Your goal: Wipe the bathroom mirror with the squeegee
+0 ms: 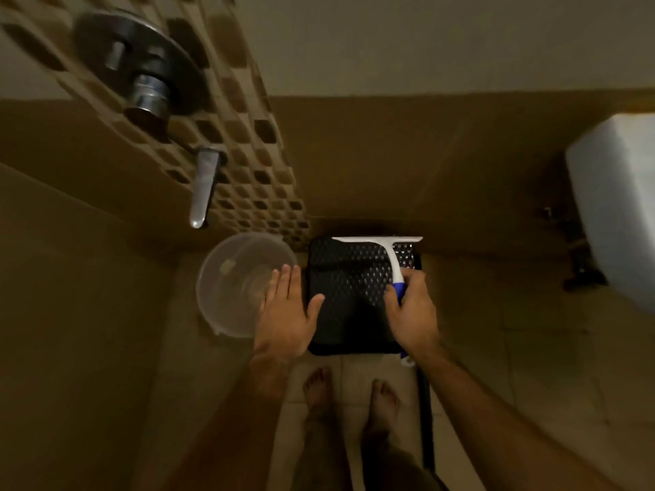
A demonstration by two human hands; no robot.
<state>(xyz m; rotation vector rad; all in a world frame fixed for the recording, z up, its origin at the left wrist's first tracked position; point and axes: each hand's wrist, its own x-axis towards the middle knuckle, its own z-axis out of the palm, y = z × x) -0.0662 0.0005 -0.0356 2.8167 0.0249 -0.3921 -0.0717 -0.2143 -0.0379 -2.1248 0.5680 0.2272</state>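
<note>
A white squeegee [384, 247] with a blue grip lies over a black perforated stool [345, 288] on the floor, its blade along the stool's far edge by the wall. My right hand [413, 310] is closed around the blue grip. My left hand [289, 311] hovers flat with fingers spread, partly over the stool's left edge and a bucket. No mirror is in view.
A clear plastic bucket [235, 281] stands left of the stool under a chrome spout [202, 186]. A round mixer valve [141, 76] sits on the mosaic tile strip above. A white toilet cistern [616, 207] is at the right. My bare feet [351, 398] stand on beige tiles.
</note>
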